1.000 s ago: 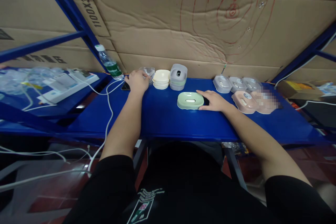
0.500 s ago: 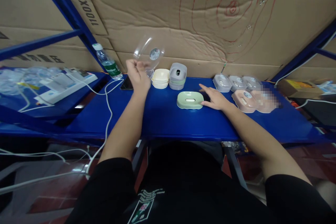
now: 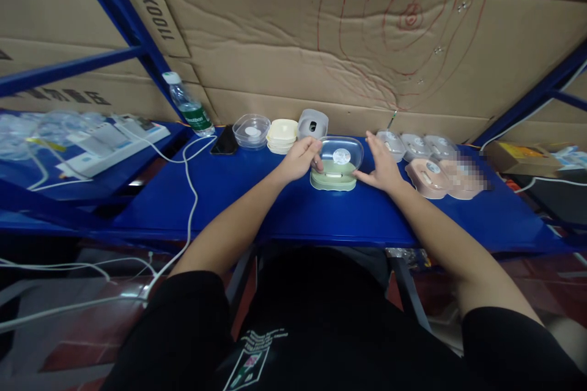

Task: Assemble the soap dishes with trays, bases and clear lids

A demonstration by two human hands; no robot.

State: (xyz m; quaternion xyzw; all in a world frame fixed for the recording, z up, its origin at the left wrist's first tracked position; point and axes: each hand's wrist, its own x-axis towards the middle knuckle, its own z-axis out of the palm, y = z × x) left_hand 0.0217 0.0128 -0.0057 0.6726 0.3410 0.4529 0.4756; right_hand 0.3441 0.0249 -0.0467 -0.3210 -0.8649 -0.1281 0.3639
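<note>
My left hand [image 3: 301,159] pinches the left edge of a clear plastic lid [image 3: 353,149] that bears a round white sticker. The lid is tilted over a green soap box [image 3: 333,184] with a small white piece in its middle. On the box's right side my right hand [image 3: 380,165] is spread, its thumb close to the lid's lower right edge; whether it touches is unclear. Behind my left hand are a stack of cream trays [image 3: 280,136] and grey-lilac boxes [image 3: 313,121]. More clear lids [image 3: 252,132] lie stacked further left.
Grey-lilac lidded boxes [image 3: 416,146] and pink ones [image 3: 426,178] stand at the right. A water bottle [image 3: 191,107], a black phone [image 3: 224,141] and a white cable [image 3: 195,195] are at the left. Cardboard [image 3: 275,30] walls off the back of the blue table [image 3: 293,220].
My left hand has brought the clear lid from the back left to over the green box. My right hand stays beside the box, its fingers more raised.
</note>
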